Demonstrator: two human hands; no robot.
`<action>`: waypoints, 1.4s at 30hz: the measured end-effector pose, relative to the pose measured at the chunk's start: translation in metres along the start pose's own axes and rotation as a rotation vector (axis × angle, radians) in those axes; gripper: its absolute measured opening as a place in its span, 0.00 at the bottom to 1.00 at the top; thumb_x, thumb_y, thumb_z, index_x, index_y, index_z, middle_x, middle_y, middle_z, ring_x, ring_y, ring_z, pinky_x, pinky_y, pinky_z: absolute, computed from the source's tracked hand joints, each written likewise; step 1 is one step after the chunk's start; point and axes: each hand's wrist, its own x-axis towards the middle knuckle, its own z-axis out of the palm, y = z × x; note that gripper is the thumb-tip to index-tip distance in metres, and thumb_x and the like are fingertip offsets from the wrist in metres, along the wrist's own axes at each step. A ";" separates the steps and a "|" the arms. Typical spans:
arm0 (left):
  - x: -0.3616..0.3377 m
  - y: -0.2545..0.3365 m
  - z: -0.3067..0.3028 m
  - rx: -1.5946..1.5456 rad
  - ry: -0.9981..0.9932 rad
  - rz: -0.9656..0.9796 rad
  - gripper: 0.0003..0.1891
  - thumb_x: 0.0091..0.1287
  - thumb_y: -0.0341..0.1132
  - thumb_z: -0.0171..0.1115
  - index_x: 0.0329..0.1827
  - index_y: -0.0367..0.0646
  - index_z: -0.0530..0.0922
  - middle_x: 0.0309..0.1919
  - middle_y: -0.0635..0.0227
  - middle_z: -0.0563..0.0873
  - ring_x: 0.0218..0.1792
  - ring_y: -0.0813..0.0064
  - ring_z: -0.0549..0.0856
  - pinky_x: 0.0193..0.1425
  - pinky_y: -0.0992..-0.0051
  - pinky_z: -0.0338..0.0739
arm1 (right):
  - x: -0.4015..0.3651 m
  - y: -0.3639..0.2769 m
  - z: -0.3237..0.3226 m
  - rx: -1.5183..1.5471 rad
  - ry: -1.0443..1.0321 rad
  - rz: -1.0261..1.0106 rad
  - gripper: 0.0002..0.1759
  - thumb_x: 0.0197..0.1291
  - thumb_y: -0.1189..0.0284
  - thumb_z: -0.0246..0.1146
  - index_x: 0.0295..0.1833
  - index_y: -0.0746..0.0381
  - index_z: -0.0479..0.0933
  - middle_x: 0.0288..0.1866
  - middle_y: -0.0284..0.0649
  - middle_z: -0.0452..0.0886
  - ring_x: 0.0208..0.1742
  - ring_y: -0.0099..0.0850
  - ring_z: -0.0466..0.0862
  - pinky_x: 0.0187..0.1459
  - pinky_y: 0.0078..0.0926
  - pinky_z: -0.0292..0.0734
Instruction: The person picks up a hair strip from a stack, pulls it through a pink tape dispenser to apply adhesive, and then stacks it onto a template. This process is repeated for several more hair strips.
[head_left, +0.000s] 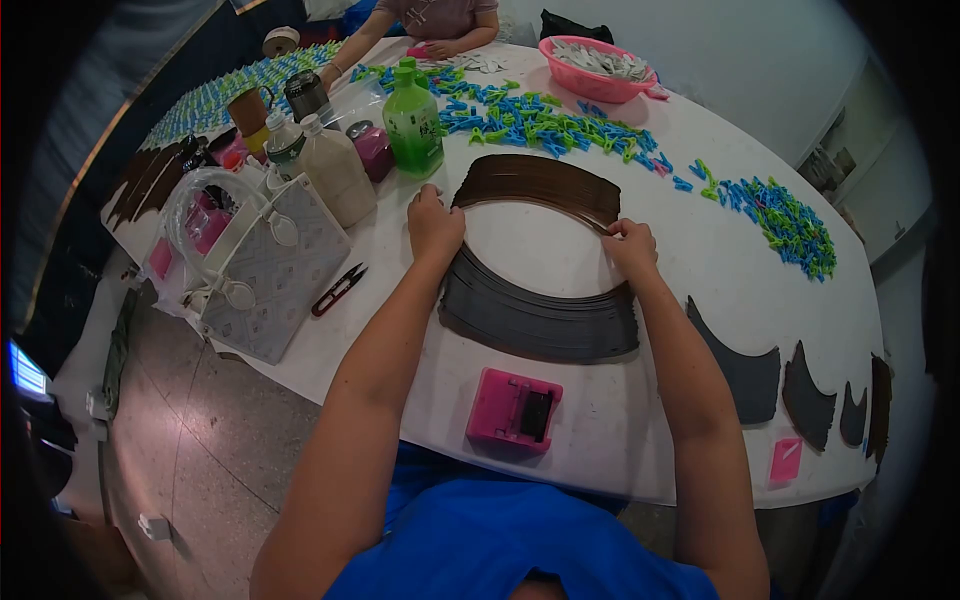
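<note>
A glossy dark brown curved strip (535,186) with fine lengthwise streaks arches across the table in front of me. My left hand (436,226) is closed at its left lower corner, fingertips pinched together. At the right lower corner my right hand (632,247) pinches the strip's edge between thumb and fingers. Closer to me lies a dark grey curved strip (538,318), bowed the other way, so the two frame an oval of white tabletop. Both my wrists are beside the grey strip's upper ends. A pink block with a black insert (514,411) sits below it.
Blue and green clips (560,125) spread across the far side, near a pink basin (600,80). Bottles, including a green one (412,125), and a white basket (275,265) stand left, beside small snips (340,290). More dark curved pieces (745,372) lie right. Another person's arm (362,45) reaches in.
</note>
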 end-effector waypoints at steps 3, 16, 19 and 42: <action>0.000 0.000 0.001 -0.005 0.004 0.000 0.20 0.60 0.32 0.71 0.54 0.36 0.79 0.45 0.53 0.87 0.53 0.49 0.84 0.59 0.53 0.79 | 0.000 -0.001 0.000 0.002 0.004 0.008 0.12 0.57 0.58 0.71 0.47 0.45 0.89 0.58 0.41 0.82 0.62 0.46 0.83 0.63 0.50 0.79; 0.004 -0.008 0.006 0.012 0.020 0.032 0.18 0.60 0.32 0.71 0.53 0.37 0.80 0.44 0.53 0.87 0.50 0.50 0.86 0.56 0.54 0.81 | -0.004 -0.006 0.002 0.051 0.152 0.072 0.21 0.57 0.60 0.73 0.54 0.58 0.81 0.60 0.47 0.79 0.63 0.49 0.81 0.64 0.48 0.78; 0.004 -0.009 0.006 0.012 0.021 0.028 0.18 0.60 0.32 0.70 0.52 0.37 0.80 0.44 0.53 0.88 0.50 0.50 0.86 0.56 0.54 0.81 | -0.003 -0.005 0.005 0.054 0.188 0.070 0.21 0.58 0.62 0.74 0.54 0.58 0.80 0.59 0.48 0.78 0.62 0.50 0.81 0.63 0.49 0.78; 0.000 -0.001 -0.001 -0.031 0.003 0.015 0.17 0.60 0.30 0.69 0.52 0.37 0.80 0.44 0.53 0.88 0.52 0.49 0.85 0.57 0.53 0.81 | -0.184 -0.002 -0.083 0.213 -0.072 -0.551 0.06 0.67 0.74 0.71 0.44 0.65 0.83 0.37 0.41 0.84 0.38 0.33 0.82 0.40 0.31 0.78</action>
